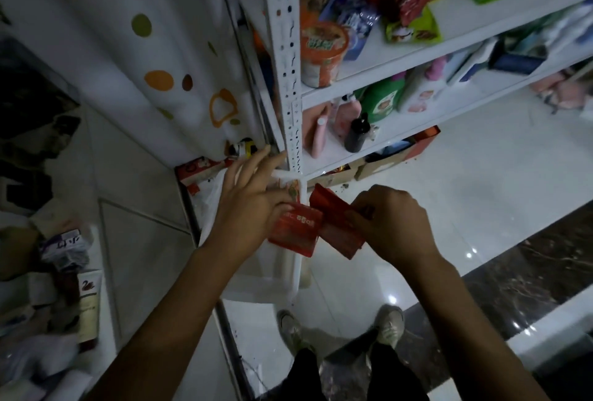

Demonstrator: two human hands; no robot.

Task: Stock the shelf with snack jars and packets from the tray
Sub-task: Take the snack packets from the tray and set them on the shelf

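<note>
My left hand [248, 201] holds a red snack packet [295, 230] by its top edge with the thumb, its other fingers stretched toward the shelf post. My right hand [390, 219] grips a second red packet [337, 224] beside the first. Both packets hang over a white plastic tray [266, 278] on the floor below the white metal shelf [417, 57]. The upper board of the shelf carries an orange cup of noodles [322, 52] and several snack packets [407, 5].
Bottles and detergent stand on the lower shelf boards [369, 115]. Cardboard boxes [394, 153] sit under the shelf on the glossy white floor. A dotted white curtain [154, 57] hangs to the left, with clutter of boxes at far left [70, 272]. My shoes [340, 326] are below.
</note>
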